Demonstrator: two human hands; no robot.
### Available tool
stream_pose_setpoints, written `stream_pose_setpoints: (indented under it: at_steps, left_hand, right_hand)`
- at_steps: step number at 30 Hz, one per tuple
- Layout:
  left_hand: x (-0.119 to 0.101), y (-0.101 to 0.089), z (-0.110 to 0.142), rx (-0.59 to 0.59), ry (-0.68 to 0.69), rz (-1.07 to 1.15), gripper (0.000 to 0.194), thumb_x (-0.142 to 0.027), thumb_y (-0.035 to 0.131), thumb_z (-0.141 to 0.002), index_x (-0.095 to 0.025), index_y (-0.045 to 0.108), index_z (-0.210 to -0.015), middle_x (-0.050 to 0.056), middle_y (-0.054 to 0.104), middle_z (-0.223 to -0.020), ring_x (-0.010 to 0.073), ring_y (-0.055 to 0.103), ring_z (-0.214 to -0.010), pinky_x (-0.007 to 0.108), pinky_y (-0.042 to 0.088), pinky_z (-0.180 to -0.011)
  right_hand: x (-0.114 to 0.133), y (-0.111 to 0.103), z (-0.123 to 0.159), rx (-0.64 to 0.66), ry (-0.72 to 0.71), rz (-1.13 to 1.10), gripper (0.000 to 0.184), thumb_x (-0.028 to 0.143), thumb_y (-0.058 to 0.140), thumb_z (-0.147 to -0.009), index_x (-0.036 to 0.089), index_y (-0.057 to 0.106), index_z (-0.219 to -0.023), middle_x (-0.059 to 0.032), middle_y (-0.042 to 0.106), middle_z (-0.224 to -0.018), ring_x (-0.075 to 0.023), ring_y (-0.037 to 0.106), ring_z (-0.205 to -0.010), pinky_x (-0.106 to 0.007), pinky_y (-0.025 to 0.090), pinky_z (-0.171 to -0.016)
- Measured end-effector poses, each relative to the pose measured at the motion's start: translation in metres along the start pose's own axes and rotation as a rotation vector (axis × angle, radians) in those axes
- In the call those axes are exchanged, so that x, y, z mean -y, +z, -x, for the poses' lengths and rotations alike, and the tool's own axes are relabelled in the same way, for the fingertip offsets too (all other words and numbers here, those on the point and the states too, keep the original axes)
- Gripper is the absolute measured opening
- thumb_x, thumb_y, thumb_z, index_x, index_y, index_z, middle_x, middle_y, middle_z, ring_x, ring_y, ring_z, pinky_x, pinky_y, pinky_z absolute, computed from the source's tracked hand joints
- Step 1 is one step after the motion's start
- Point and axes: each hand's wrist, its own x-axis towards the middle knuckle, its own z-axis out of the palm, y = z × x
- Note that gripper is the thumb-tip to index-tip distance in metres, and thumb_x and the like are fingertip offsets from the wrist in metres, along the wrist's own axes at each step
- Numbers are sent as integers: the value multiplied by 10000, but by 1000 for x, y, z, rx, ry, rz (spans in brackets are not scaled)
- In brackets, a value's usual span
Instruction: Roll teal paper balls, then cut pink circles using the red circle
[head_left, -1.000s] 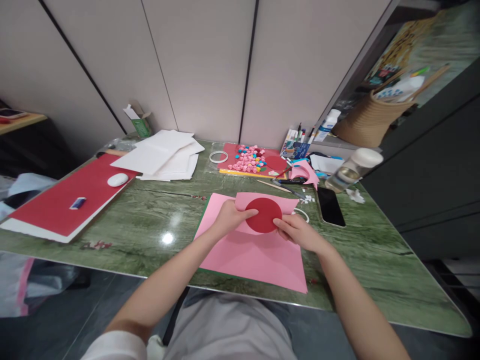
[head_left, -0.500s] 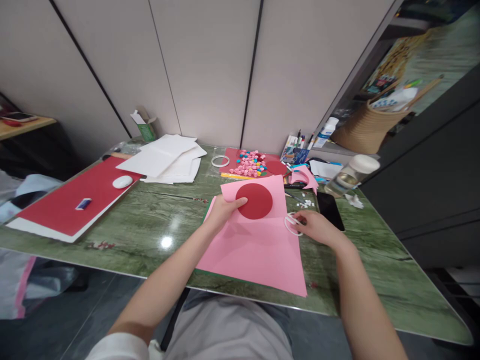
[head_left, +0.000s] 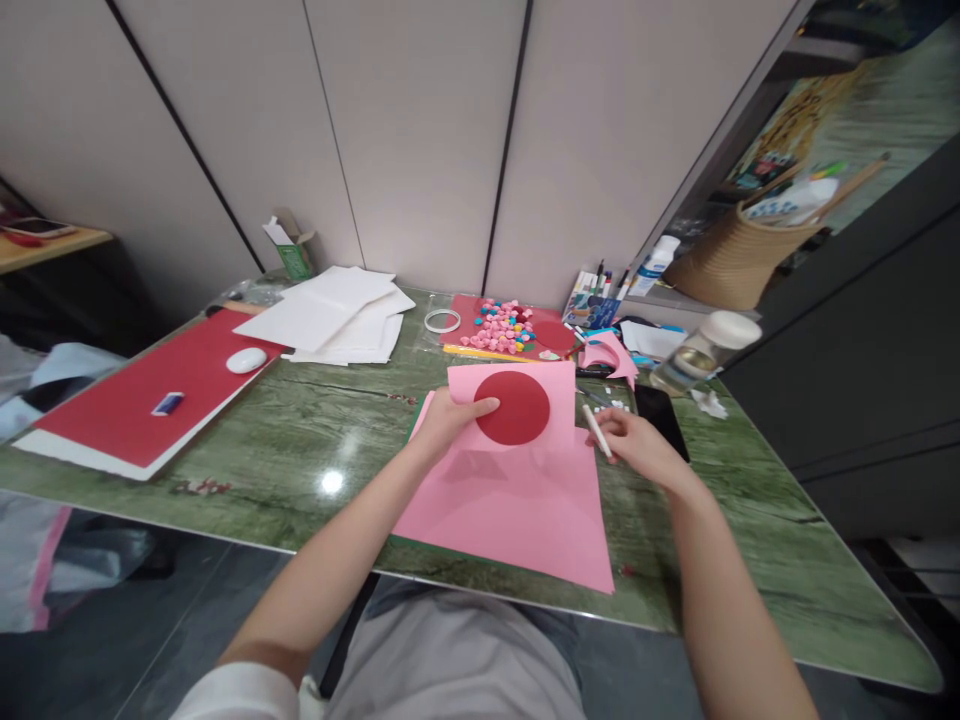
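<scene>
The red disc [head_left: 512,408] already lay on the pink sheet [head_left: 562,425] beneath the gripping thumb of the left hand [head_left: 448,415], attachment unclear, while the right hand [head_left: 636,445] pinched a white ring [head_left: 597,432].

- Left arm [head_left: 330,560]: stretched forward, angled inward.
- Left hand [head_left: 448,415]: pinching, thumb [head_left: 486,406] pointing right.
- Right arm [head_left: 724,590]: stretched forward, wrist [head_left: 681,482] bent leftward.
- Right hand [head_left: 634,442]: pinching, fingers [head_left: 615,424] curled.

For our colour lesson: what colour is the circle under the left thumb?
Red; the circle shows best in the head view.
</scene>
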Motion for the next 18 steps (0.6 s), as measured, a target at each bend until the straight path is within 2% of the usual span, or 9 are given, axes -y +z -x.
stream_pose_setpoints:
  at_steps: [2,4,6,9,13,18]
  left_hand:
    - [-1,-2,-1,-10,4,-20,473,-313,747,-516,-125,639,-936,105,663,-961,254,623,-857,381,497,-770]
    - [-2,-5,-3,-37,12,-60,475,-321,747,-512,-118,642,-928,109,665,-952,261,623,-855,383,495,-768]
    - [-3,-9,-6,-59,31,-80,470,-323,745,-513,-112,643,-920,111,664,-953,263,622,-856,378,494,-767]
    - [-7,-15,-11,-78,77,-59,447,-300,745,-519,-107,644,-910,108,664,-953,252,621,-853,369,494,-768]
    - [-10,-20,-14,-86,137,-7,462,-270,748,-515,-101,638,-932,107,660,-965,243,616,-863,371,489,-787]
    - [-8,-18,-13,-69,131,39,470,-277,747,-521,-105,631,-943,113,652,-991,244,613,-873,377,482,-802]
  right_hand:
    - [11,1,6,-29,-116,-211,319,369,581,-704,189,464,-941,-3,554,-714,-98,436,-520,-216,324,-479]
    - [20,5,13,-59,-236,-308,346,430,571,-721,189,475,-949,9,488,-671,-98,409,-532,-215,300,-471]
    - [26,10,18,31,-315,-345,419,544,469,-760,168,495,-943,4,454,-636,-100,378,-516,-228,283,-463]
    - [31,18,20,211,-327,-251,467,578,381,-795,147,527,-901,-2,465,-605,-98,377,-506,-233,285,-470]
    - [36,22,19,297,-286,-118,400,495,386,-838,138,565,-814,12,470,-549,-80,387,-473,-213,280,-460]
    - [41,24,22,376,-314,-144,441,504,390,-832,117,599,-803,18,463,-496,-77,382,-447,-208,276,-447]
